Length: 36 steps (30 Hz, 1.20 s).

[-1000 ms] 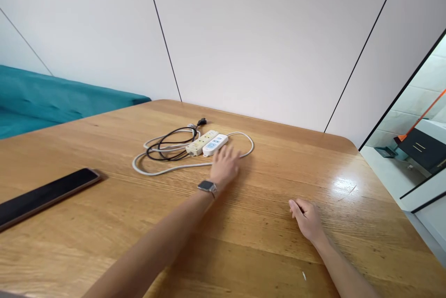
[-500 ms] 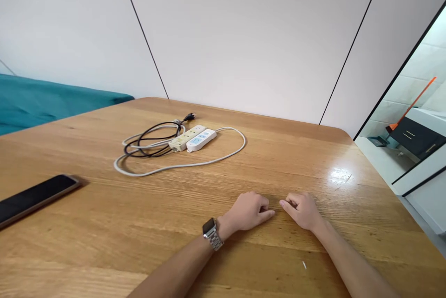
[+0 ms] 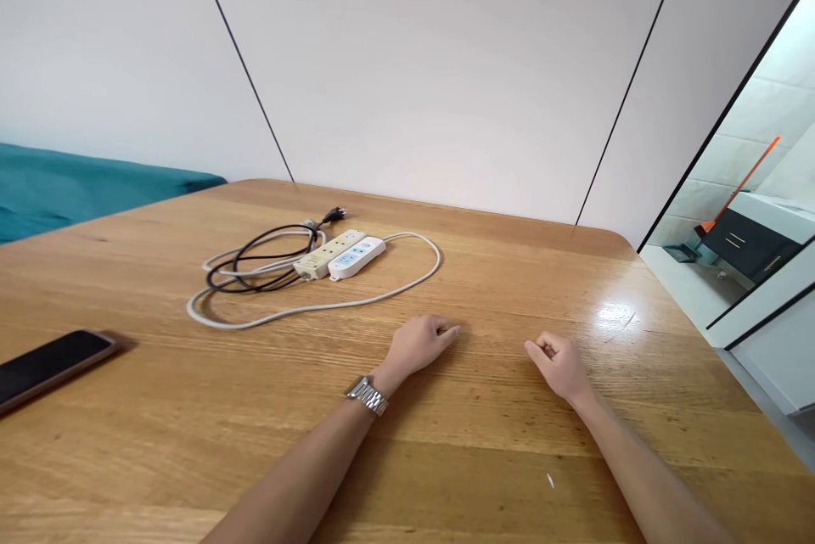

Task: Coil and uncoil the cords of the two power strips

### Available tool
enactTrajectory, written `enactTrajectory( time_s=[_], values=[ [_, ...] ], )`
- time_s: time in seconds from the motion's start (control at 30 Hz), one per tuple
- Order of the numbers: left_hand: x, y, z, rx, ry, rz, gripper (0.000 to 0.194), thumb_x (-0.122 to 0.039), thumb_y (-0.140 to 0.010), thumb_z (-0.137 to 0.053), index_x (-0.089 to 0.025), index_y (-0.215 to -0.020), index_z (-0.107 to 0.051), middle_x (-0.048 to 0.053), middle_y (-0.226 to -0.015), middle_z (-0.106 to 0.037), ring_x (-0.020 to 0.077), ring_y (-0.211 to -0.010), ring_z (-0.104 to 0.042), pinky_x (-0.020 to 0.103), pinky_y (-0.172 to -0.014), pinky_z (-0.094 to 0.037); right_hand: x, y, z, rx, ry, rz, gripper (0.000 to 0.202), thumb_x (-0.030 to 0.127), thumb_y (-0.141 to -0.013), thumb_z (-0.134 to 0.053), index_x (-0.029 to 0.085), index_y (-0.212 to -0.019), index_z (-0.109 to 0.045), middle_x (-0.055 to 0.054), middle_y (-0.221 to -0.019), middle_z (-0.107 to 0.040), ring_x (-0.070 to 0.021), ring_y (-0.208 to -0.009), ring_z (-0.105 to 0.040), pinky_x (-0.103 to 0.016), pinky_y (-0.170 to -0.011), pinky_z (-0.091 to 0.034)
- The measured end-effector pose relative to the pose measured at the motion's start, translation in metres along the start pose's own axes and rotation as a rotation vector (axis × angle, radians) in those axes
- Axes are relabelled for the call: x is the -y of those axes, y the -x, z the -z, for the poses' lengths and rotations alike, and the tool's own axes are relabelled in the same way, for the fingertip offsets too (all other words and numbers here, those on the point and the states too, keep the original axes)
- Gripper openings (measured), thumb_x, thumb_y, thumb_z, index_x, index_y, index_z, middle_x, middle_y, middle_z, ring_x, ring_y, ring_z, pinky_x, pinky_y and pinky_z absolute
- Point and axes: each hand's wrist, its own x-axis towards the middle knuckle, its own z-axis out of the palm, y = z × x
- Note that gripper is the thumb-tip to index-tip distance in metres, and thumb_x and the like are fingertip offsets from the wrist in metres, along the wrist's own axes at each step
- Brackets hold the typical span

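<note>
My left hand (image 3: 415, 347) is just above or on the wooden table (image 3: 484, 459), its fingers curled in and its thumb pointing right; I see nothing in it. A watch with a metal band (image 3: 369, 395) is on that wrist. To the right, apart from it, my right hand (image 3: 560, 366) is closed in a loose fist with no object visible. Beyond my left hand lie a white power strip (image 3: 357, 259) and, side by side with it, a cream power strip (image 3: 328, 254). A black cable (image 3: 238, 260) and a white cable (image 3: 306, 308) loop around to their left.
A dark phone (image 3: 51, 366) lies at the table's left. A small white mark or scrap (image 3: 550, 480) shows near my right forearm. Behind the table stands a pale panelled wall (image 3: 433, 77), with a teal seat (image 3: 95, 192) at left and an orange-handled broom (image 3: 742, 187) through the doorway.
My left hand has moved forward and to the left, widening the gap between my hands. My right hand has shifted slightly forward, and the view has turned a little to the right.
</note>
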Motion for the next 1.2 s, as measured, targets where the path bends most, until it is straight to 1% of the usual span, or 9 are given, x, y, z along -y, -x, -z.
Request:
enactTrajectory(
  time_s=[0.07, 0.13, 0.23, 0.4, 0.6, 0.9, 1.2],
  values=[
    [0.001, -0.0005, 0.0023, 0.002, -0.005, -0.004, 0.043, -0.045, -0.088, -0.042, -0.018, -0.055, -0.043, 0.0, -0.055, -0.046, 0.0131, -0.053, -0.043, 0.027, -0.053, -0.021, -0.0036, -0.003, 0.0015, -0.025, -0.045, -0.035, 0.044, 0.046, -0.083, -0.049, 0.023, -0.052, -0.029, 0.006, -0.048, -0.028, -0.0097, -0.047, -0.029, -0.024, -0.048, -0.025],
    [0.0009, -0.0002, 0.0025, 0.007, -0.022, -0.022, 0.042, -0.045, -0.088, -0.043, -0.019, -0.055, -0.042, 0.0, -0.056, -0.047, 0.0135, -0.054, -0.044, 0.028, -0.054, -0.021, -0.0047, -0.0044, 0.0018, 0.001, -0.041, -0.04, 0.045, 0.046, -0.083, -0.048, 0.023, -0.052, -0.026, 0.006, -0.048, -0.027, -0.0095, -0.047, -0.028, -0.025, -0.048, -0.024],
    [0.0012, 0.0, 0.0004, 0.0, -0.03, -0.031, 0.042, -0.046, -0.088, -0.043, -0.019, -0.056, -0.04, 0.001, -0.056, -0.048, 0.0141, -0.055, -0.044, 0.028, -0.054, -0.02, -0.0044, -0.0043, 0.001, 0.057, -0.012, -0.046, 0.045, 0.046, -0.083, -0.048, 0.022, -0.052, -0.026, 0.006, -0.049, -0.027, -0.0092, -0.047, -0.027, -0.025, -0.048, -0.023],
    [0.003, -0.0014, -0.002, -0.001, -0.018, -0.044, 0.043, -0.047, -0.088, -0.042, -0.019, -0.056, -0.041, 0.001, -0.058, -0.05, 0.0144, -0.056, -0.046, 0.028, -0.055, -0.02, -0.0063, -0.0033, 0.0, 0.086, 0.016, -0.07, 0.045, 0.047, -0.083, -0.048, 0.022, -0.053, -0.026, 0.005, -0.051, -0.028, -0.0097, -0.049, -0.028, -0.025, -0.049, -0.023],
    [0.0017, -0.0003, -0.0004, 0.003, -0.036, -0.033, 0.042, -0.046, -0.089, -0.044, -0.019, -0.057, -0.044, 0.001, -0.06, -0.054, 0.0155, -0.06, -0.05, 0.028, -0.055, -0.021, -0.0104, -0.0035, -0.0003, 0.094, 0.029, -0.062, 0.047, 0.049, -0.084, -0.047, 0.022, -0.053, -0.023, 0.005, -0.051, -0.026, -0.0095, -0.049, -0.027, -0.026, -0.049, -0.021],
    [-0.0012, 0.0005, 0.001, -0.001, -0.025, -0.033, 0.041, -0.044, -0.089, -0.046, -0.018, -0.057, -0.048, 0.001, -0.061, -0.056, 0.0151, -0.06, -0.051, 0.027, -0.055, -0.021, -0.0101, -0.0035, 0.0003, 0.101, 0.044, -0.047, 0.048, 0.049, -0.085, -0.046, 0.022, -0.053, -0.022, 0.005, -0.051, -0.025, -0.0091, -0.049, -0.026, -0.026, -0.049, -0.02],
    [0.0013, 0.0001, -0.0007, -0.01, -0.021, -0.052, 0.04, -0.043, -0.089, -0.045, -0.019, -0.058, -0.049, 0.001, -0.06, -0.054, 0.0153, -0.06, -0.051, 0.027, -0.055, -0.022, -0.0082, -0.0037, 0.0009, 0.109, 0.039, -0.069, 0.048, 0.05, -0.085, -0.046, 0.022, -0.053, -0.023, 0.005, -0.051, -0.026, -0.0096, -0.049, -0.027, -0.026, -0.049, -0.02]
  ],
)
